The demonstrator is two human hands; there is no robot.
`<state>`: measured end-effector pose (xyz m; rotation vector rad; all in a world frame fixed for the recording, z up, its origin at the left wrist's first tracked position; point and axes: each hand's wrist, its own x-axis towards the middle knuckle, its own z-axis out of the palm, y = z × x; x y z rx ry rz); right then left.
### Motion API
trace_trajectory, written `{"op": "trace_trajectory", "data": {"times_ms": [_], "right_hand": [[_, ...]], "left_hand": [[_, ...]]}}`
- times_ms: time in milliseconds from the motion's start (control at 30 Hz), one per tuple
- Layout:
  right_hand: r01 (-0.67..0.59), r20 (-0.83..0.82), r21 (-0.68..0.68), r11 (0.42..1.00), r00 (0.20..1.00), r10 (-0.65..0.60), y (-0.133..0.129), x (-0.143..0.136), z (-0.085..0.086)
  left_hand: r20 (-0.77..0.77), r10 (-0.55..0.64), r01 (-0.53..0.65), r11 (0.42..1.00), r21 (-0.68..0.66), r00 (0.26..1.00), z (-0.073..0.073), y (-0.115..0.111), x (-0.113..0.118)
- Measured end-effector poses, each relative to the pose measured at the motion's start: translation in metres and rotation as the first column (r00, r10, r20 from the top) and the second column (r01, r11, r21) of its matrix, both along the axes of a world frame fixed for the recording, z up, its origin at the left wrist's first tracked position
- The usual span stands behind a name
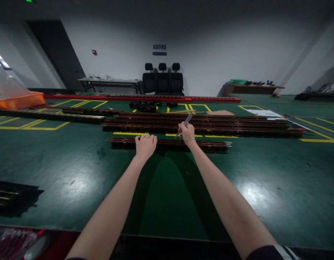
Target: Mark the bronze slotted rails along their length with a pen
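Your right hand (187,133) grasps a slim pen-like tool (188,119), its thin tip slanting down to your left over the short bundle of dark strips (169,143); whether the tip touches is too small to tell. Your left hand (146,145) lies on that same bundle, left of the tool, with its fingers bent over the far edge; you cannot tell whether they grip or only rest. The bundle lies crosswise on the green worktop (74,159), both ends running out beyond your hands. Past its far edge you have only a narrow gap, marked by yellow tape (129,133), before the longer stack of strips (237,124), which reaches further right than the bundle does. On your near side, the surface is bare between your forearms down to the front edge, and a wide stretch opens to the right of your right forearm. On the left there is open room too, bounded low down by another dark strip piece (12,198) near the front edge, and further off by the orange tray (20,101)
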<state>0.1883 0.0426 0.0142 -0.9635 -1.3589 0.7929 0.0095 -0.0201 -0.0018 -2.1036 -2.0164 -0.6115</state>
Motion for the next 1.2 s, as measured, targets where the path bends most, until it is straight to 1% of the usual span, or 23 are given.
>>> {"op": "trace_trajectory", "data": {"times_ms": [167, 267, 367, 533, 633, 933, 1200], "right_hand": [[0.077, 0.027, -0.006, 0.997, 0.997, -0.076, 0.0042, 0.0025, -0.0017], [0.089, 0.040, -0.002, 0.996, 0.995, -0.089, 0.0062, 0.0047, -0.0026], [0.063, 0.040, -0.009, 0.998, 0.997, -0.063, 0.0050, 0.0046, -0.0019], [0.024, -0.023, -0.003, 1.000, 0.999, -0.024, -0.0007, 0.0008, 0.0011], [0.000, -0.030, 0.004, 1.000, 1.000, 0.000, -0.0024, -0.0001, 0.0018], [-0.080, -0.056, 0.015, 0.997, 0.995, 0.081, -0.0022, -0.0010, 0.0011], [-0.120, -0.052, 0.005, 0.993, 0.991, 0.120, 0.0006, 0.0006, 0.0000]], "left_hand": [[-0.029, 0.015, -0.014, 1.000, 0.013, 0.999, 0.0013, -0.0011, 0.0013], [-0.017, 0.010, -0.010, 1.000, 0.004, 1.000, 0.0012, -0.0010, 0.0012], [-0.004, 0.005, -0.005, 1.000, 0.003, 1.000, 0.0008, -0.0008, 0.0009], [-0.002, 0.011, -0.011, 1.000, 0.011, 1.000, 0.0006, -0.0014, 0.0014], [-0.008, 0.012, -0.012, 1.000, 0.017, 1.000, 0.0008, -0.0016, 0.0014], [-0.008, 0.025, -0.025, 0.999, 0.024, 1.000, 0.0021, -0.0019, -0.0029], [-0.024, 0.054, -0.052, 0.997, 0.062, 0.998, -0.0018, -0.0012, -0.0009]]}}
